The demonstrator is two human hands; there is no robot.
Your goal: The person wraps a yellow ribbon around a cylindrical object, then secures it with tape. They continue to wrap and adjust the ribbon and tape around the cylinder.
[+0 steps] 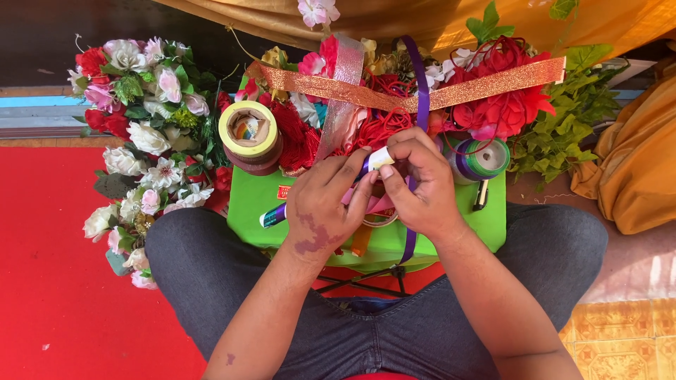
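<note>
Lap: person sat cross-legged in dark jeans (232, 281), forearms reaching forward over knees.
Left hand (325, 211): fingers closed round a blue glue stick (273, 216), held over the green bench (260, 204).
Right hand (420, 184): fingers pinched on the stick's white cap end (381, 157), touching left fingertips.
Purple ribbon (420, 77): ran from under the right hand up over the pile, loose end hanging below bench edge.
Bench top: tape roll (248, 130) left, green-purple ribbon spool (482, 158) right.
Beyond: glitter orange ribbon (486, 83) lay across red flowers (503, 105).
Left floor: artificial flower bunch (144, 141) on red carpet (49, 267).
</note>
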